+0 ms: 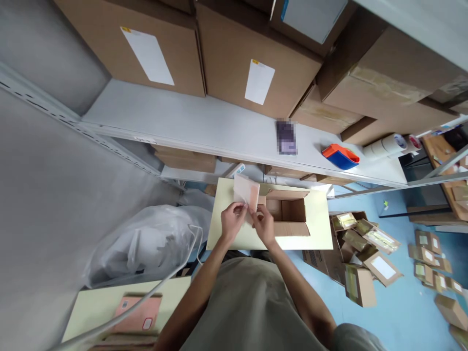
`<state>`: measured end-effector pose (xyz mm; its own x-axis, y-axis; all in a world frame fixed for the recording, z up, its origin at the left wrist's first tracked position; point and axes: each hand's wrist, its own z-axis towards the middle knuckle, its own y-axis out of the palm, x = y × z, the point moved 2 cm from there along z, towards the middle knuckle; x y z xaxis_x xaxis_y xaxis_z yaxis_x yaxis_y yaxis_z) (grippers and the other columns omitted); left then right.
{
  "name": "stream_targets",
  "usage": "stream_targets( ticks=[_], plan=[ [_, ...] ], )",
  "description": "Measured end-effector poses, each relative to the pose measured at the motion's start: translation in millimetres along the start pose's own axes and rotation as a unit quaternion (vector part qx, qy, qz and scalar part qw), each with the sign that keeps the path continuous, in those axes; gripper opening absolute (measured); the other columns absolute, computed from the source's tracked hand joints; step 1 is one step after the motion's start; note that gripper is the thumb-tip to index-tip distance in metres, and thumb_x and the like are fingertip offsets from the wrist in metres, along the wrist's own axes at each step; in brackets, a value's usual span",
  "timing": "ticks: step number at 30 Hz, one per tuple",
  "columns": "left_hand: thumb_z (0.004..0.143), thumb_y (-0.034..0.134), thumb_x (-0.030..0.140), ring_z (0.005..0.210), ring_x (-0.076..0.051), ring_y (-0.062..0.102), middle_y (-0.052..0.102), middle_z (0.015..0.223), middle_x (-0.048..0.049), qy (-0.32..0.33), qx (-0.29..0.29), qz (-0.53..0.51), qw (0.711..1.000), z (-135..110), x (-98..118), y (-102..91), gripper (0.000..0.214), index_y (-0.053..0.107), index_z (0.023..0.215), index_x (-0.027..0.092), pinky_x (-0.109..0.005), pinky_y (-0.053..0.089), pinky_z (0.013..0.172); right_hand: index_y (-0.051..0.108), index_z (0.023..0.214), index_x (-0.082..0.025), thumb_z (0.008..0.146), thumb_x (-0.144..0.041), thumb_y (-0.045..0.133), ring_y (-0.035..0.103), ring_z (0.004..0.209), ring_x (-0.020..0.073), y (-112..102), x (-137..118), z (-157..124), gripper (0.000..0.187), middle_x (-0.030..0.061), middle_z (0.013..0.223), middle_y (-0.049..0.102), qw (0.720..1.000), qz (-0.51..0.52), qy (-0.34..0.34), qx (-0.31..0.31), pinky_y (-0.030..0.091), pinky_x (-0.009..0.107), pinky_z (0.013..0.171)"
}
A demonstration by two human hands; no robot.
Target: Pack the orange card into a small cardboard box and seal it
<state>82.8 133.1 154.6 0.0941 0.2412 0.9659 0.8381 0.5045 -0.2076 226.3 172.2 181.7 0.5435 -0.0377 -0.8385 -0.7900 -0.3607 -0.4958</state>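
Grip: left hand [234, 219], right hand [263, 225] pinching flat pale-pink packet [249, 191]
Open brown cardboard box [292, 229]: on pale-yellow worktop [320, 212]
Large brown carton [331, 263]: heaped with smaller taped boxes [360, 287]

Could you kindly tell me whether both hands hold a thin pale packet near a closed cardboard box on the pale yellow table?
Not quite: the head view shows the cardboard box open, not closed. The rest is right: the left hand and right hand hold the thin pale packet near that box on the pale yellow table.
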Motion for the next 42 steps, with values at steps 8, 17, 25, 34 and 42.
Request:
stream_targets(
  ticks=[8, 17, 25, 34, 42],
  plan=[
    [0.092, 0.073, 0.034, 0.082, -0.023, 0.081, 0.083, 0.086, -0.0066, 0.016, -0.097, -0.046, 0.994, -16, 76, 97.1, 0.016, 0.079, 0.085, 0.021, -0.032, 0.065, 0.079, 0.081, 0.113, -0.024, 0.110, -0.040, 0.054, 0.072, 0.080, 0.0206, -151, -24, 6, 0.031, 0.0078, 0.105, 0.080, 0.962, -0.228, -0.144, 0.045, 0.051, 0.028, 0.072],
    [0.094, 0.065, 0.023, 0.088, -0.022, 0.081, 0.084, 0.086, -0.0035, -0.080, -0.142, 0.092, 0.982, -31, 41, 213.3, 0.024, 0.082, 0.078, 0.023, -0.028, 0.060, 0.077, 0.079, 0.116, -0.026, 0.108, -0.017, 0.055, 0.073, 0.105, 0.0272, -205, 51, 53, 0.027, 0.0102, 0.113, 0.081, 0.913, -0.372, -0.149, -0.071, 0.053, 0.031, 0.078],
    [0.097, 0.067, 0.029, 0.090, -0.025, 0.080, 0.086, 0.094, -0.0090, -0.112, -0.066, 0.314, 0.940, -39, 27, 230.7, 0.024, 0.087, 0.084, 0.025, -0.028, 0.053, 0.074, 0.079, 0.113, -0.024, 0.107, -0.018, 0.060, 0.079, 0.102, 0.0275, -200, 92, 79, 0.022, 0.0137, 0.113, 0.081, 0.899, -0.374, -0.160, -0.165, 0.057, 0.032, 0.082],
    [0.095, 0.067, 0.028, 0.091, -0.029, 0.081, 0.085, 0.092, -0.0125, -0.147, -0.076, 0.380, 0.910, -43, 23, 228.4, 0.022, 0.087, 0.086, 0.024, -0.031, 0.053, 0.076, 0.080, 0.121, -0.018, 0.106, -0.012, 0.055, 0.082, 0.103, 0.0304, -177, 109, 98, 0.029, 0.0198, 0.111, 0.083, 0.896, -0.373, -0.101, -0.219, 0.059, 0.036, 0.091],
    [0.098, 0.062, 0.025, 0.105, -0.027, 0.076, 0.081, 0.122, -0.0096, -0.040, 0.120, 0.291, 0.948, -32, 20, 128.9, 0.029, 0.080, 0.120, 0.024, -0.035, 0.058, 0.098, 0.080, 0.125, -0.024, 0.109, -0.025, 0.047, 0.080, 0.090, 0.0247, -241, 148, 69, 0.036, 0.0120, 0.121, 0.082, 0.966, -0.249, -0.063, -0.030, 0.057, 0.034, 0.086]
  ],
)
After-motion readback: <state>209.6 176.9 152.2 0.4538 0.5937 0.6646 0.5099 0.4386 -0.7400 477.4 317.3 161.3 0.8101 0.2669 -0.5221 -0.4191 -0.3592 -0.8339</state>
